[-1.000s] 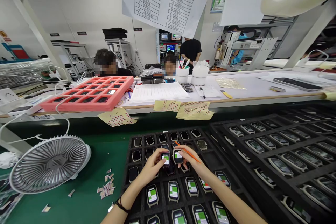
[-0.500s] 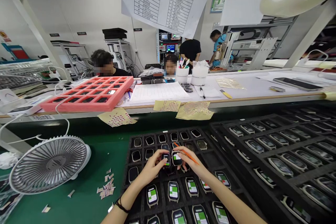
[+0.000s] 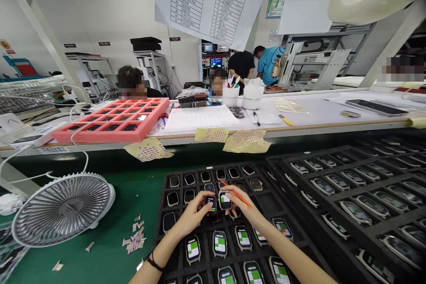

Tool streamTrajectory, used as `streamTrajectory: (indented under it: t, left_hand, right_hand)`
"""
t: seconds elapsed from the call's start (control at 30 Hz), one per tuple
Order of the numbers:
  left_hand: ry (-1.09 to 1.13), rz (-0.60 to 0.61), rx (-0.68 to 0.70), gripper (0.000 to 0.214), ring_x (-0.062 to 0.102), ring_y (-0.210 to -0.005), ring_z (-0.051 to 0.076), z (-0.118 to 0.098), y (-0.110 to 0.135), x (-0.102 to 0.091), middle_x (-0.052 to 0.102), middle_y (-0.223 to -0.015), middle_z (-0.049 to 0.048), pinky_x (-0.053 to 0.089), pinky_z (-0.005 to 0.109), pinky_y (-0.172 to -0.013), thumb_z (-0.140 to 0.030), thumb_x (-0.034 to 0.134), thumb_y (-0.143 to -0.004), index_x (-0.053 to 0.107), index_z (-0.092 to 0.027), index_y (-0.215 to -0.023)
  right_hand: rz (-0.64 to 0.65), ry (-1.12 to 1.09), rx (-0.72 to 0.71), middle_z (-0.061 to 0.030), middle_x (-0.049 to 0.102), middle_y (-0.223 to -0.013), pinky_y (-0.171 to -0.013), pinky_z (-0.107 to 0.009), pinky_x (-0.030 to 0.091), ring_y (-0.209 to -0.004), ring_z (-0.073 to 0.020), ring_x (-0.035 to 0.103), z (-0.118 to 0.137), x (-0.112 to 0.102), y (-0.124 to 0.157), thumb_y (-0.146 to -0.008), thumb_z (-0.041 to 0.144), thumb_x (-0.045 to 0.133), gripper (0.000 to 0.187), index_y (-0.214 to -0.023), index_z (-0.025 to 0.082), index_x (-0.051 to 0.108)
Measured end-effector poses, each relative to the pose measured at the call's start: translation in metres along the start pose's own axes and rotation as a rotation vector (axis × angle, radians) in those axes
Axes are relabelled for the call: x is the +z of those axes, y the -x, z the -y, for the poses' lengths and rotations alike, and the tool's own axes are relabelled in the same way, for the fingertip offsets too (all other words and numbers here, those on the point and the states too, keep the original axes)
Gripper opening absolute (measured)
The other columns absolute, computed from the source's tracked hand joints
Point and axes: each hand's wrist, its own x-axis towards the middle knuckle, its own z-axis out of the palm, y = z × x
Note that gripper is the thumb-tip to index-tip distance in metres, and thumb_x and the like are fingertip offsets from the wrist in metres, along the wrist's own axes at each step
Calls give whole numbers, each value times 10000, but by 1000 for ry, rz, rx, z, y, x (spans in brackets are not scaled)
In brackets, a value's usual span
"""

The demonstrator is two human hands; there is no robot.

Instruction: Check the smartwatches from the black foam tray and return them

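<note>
Head camera, my remote feed: left hand [image 3: 193, 214] clenched on a smartwatch [image 3: 211, 204]; right hand [image 3: 242, 207] grasping an orange pick [image 3: 237, 194] and pressing a second smartwatch [image 3: 225, 200]. I see both watches low over the middle of the black foam tray [image 3: 165, 199], among its rows.

A dark watch [image 3: 211, 204] and a second watch [image 3: 225, 201] sit tilted, just beside each other, above the middle of a black foam tray [image 3: 161, 199], their small screens showing green and white. A thin orange stick [image 3: 237, 195] slants away to the right from the second watch.

The tray [image 3: 166, 188] is matt black foam, the watch screens [image 3: 193, 248] glossy glass.
</note>
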Motion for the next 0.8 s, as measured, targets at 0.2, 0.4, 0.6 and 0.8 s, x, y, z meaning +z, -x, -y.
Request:
streamTrajectory:
  t: [0.2,0.4,0.6,0.8]
  left_hand:
    - [-11,-15,14,320,559,-990,219,2,-1,-1,595,-1092,62,421,341,-862,-373,486,-881,525,-208,-1153]
    - [-41,-23,0,322,565,-913,201,3,-1,-1,597,-1043,48,434,322,-809,-390,468,-892,529,-227,-1164]
    - [-9,-37,25,326,553,-958,212,4,-1,-1,592,-1074,54,435,322,-822,-394,483,-883,538,-224,-1157]
    - [20,-81,21,331,535,-846,185,0,0,-2,593,-1028,44,421,279,-706,-416,437,-902,540,-233,-1157]
  right_hand:
    - [35,0,-10,17,568,-707,-382,-169,408,-546,-122,618,0,1,0,-822,406,600,318,-1074,215,565]
    - [38,22,-7,6,578,-757,-384,-169,410,-545,-114,615,0,1,1,-811,404,619,334,-1076,216,544]
    - [31,22,-17,-4,572,-791,-382,-176,413,-569,-124,627,-1,0,1,-815,418,606,345,-1092,221,546]
    - [17,40,19,15,579,-700,-397,-182,406,-521,-111,600,7,3,2,-844,407,558,325,-1102,211,547]
